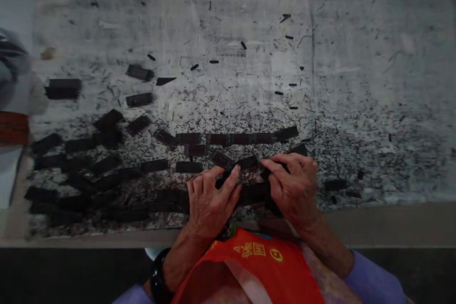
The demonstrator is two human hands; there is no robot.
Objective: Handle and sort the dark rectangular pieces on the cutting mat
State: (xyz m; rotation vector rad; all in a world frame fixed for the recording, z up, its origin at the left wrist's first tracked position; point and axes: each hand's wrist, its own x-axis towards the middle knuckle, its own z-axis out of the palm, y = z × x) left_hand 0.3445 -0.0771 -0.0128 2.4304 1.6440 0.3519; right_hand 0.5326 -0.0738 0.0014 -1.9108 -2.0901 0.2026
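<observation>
Both my hands rest near the front edge of a stained white table (249, 33), close together. My left hand (210, 202) has its fingers curled over small black rectangular plastic parts (251, 194) and pinches one at the fingertips. My right hand (294, 185) is closed on a black part between thumb and fingers; the two hands meet over the same dark piece. A row of the same black parts (242, 138) lies just beyond my fingers. A black watch (156, 275) sits on my left wrist.
Several black parts lie heaped at the left front (89, 175), and a few lie singly farther back (139, 72). Fine black shavings cover the surface. A red bag with yellow print (256, 266) lies in my lap. Blurred objects sit at the left edge (12, 71).
</observation>
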